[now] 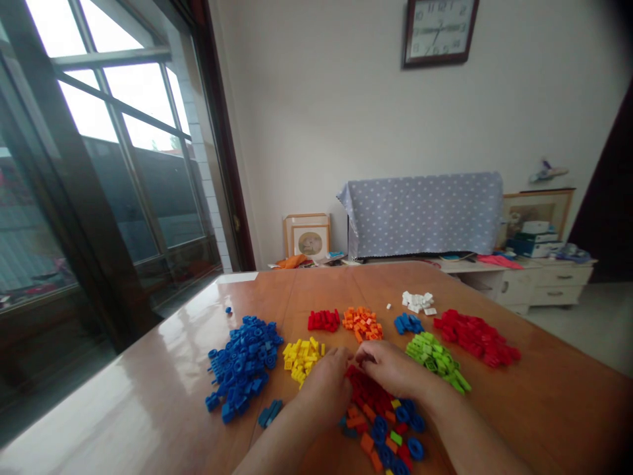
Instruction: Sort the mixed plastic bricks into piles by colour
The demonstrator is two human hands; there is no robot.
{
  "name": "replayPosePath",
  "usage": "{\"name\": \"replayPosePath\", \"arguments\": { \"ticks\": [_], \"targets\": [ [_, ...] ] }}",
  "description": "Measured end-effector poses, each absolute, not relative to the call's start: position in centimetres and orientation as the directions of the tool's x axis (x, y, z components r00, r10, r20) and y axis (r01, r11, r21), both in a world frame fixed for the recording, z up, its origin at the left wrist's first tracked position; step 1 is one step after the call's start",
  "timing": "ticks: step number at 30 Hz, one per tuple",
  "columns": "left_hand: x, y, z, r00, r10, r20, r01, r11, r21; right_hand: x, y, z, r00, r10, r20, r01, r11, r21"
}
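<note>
Our left hand and right hand sit close together at the top edge of a mixed pile of red, orange and blue bricks, with a few green and yellow ones. The fingers of each hand are bunched together and curled down, but we cannot tell whether they are clamped on a brick. Just left of our hands lies a yellow pile, then a large blue pile, with a small blue cluster nearer us. Just right is a green pile. Farther up the wooden table we see a small red pile, an orange pile, a small blue pile and a wide red pile. Beyond them are white bricks, and a lone blue brick sits apart to the left. Past the table stand a cloth-covered box and a dresser, with a clock on the wall above and a window at left.
</note>
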State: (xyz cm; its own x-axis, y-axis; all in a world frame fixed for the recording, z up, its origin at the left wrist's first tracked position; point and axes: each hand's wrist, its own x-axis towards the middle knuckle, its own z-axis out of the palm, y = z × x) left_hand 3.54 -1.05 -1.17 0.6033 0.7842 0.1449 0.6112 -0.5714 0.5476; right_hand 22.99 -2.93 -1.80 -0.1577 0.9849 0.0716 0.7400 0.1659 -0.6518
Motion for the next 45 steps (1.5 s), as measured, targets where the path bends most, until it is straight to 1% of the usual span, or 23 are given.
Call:
{"name": "replayPosePath", "arguments": {
  "ticks": [2, 5, 8, 14, 18, 21, 24, 26, 29, 31, 34, 37, 40, 45],
  "targets": [
    [3.6, -1.1, -1.1, 0.603, 0.786, 0.134, 0.622, -0.569, 0.538, 23.0, -3.0, -1.7, -0.159, 0.985, 0.072, 0.739, 0.167, -0.653],
    [3.7, -1.1, -1.2, 0.607, 0.783, 0.135, 0.606, -0.566, 0.559, 22.9, -3.0, -1.7, -0.164, 0.984, 0.067, 0.723, 0.166, -0.671],
    [3.8, -1.1, -1.4, 0.605, 0.786, 0.13, 0.594, -0.554, 0.584, 22.9, -3.0, -1.7, -0.166, 0.984, 0.066, 0.684, 0.163, -0.711],
    [3.6, -0.8, -2.0, 0.607, 0.774, 0.18, 0.529, -0.562, 0.635, 23.0, -3.2, -1.7, -0.157, 0.987, 0.036, 0.583, 0.122, -0.803],
    [3.8, -0.7, -2.0, 0.56, 0.799, 0.218, 0.522, -0.545, 0.656, 22.6, -3.2, -1.7, -0.144, 0.989, 0.037, 0.466, 0.101, -0.879],
    [4.1, -0.8, -1.9, 0.523, 0.821, 0.231, 0.505, -0.516, 0.692, 22.1, -3.2, -1.5, -0.153, 0.988, 0.0, 0.33, 0.051, -0.943],
    [4.4, -0.9, -1.9, 0.516, 0.826, 0.227, 0.464, -0.492, 0.737, 21.6, -3.3, -1.3, -0.168, 0.985, -0.027, 0.194, 0.006, -0.981],
    [4.5, -1.0, -1.9, 0.513, 0.829, 0.223, 0.453, -0.482, 0.75, 21.5, -3.4, -1.1, -0.172, 0.985, -0.03, 0.147, -0.004, -0.989],
    [4.5, -0.9, -1.9, 0.502, 0.83, 0.243, 0.478, -0.5, 0.722, 21.4, -3.5, -1.0, -0.176, 0.984, -0.032, 0.129, -0.009, -0.992],
    [4.3, -0.8, -2.0, 0.501, 0.824, 0.264, 0.48, -0.518, 0.708, 21.5, -3.5, -1.1, -0.174, 0.984, -0.04, 0.132, -0.017, -0.991],
    [4.1, -0.4, -2.2, 0.492, 0.833, 0.253, 0.451, -0.493, 0.744, 21.9, -3.2, -1.3, -0.145, 0.989, -0.038, 0.188, -0.01, -0.982],
    [3.9, 0.0, -2.0, 0.447, 0.864, 0.232, 0.417, -0.43, 0.801, 22.5, -2.7, -1.6, -0.088, 0.995, 0.044, 0.292, 0.068, -0.954],
    [3.7, 0.1, -1.3, 0.395, 0.889, 0.231, 0.375, -0.386, 0.843, 23.3, -2.4, -2.0, -0.063, 0.991, 0.12, 0.428, 0.135, -0.894],
    [3.4, 0.2, -0.9, 0.383, 0.896, 0.224, 0.35, -0.366, 0.862, 24.3, -2.9, -2.5, -0.103, 0.987, 0.123, 0.629, 0.161, -0.761]
  ]
}}
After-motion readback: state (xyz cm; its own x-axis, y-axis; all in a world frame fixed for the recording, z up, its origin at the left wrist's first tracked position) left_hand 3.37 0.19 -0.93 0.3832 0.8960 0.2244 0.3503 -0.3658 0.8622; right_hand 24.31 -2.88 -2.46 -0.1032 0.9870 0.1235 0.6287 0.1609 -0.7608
